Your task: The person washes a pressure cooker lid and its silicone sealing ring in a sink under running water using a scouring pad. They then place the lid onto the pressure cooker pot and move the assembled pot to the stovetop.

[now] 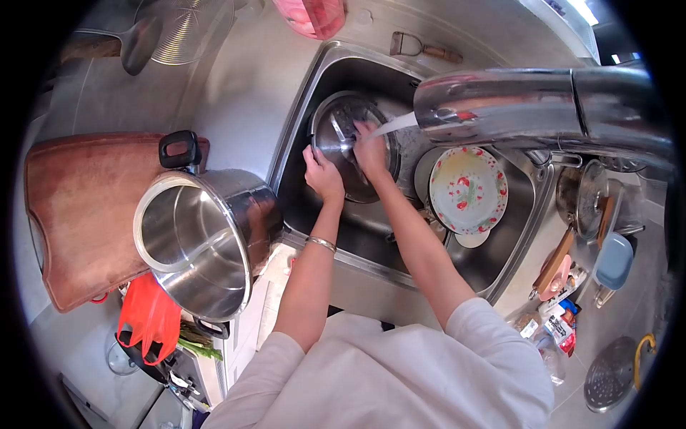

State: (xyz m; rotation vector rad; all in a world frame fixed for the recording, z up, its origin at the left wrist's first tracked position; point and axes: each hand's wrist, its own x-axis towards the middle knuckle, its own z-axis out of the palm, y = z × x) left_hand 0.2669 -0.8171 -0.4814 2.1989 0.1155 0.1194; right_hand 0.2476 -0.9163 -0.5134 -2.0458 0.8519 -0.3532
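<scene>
A round shiny metal pot lid (336, 118) lies tilted in the left part of the steel sink (293, 154). My left hand (325, 177) grips its near left rim, fingers closed around the edge. With fingers bent together, my right hand (370, 151) presses near the middle of the lid; whether something small is under those fingers is hidden. Water from the large chrome faucet (493, 107) streams down beside my right hand onto the lid. Right of my forearm, a white bowl with red flower patterns (468, 189) rests in the sink on other dishes.
A deep steel pot (193, 250) stands tilted in view left of the sink, near a wooden cutting board (93, 214) and red plastic bag (148, 314). A peeler (429, 48) lies behind the sink. Right are a glass lid (592, 196), knives and a skimmer (607, 375).
</scene>
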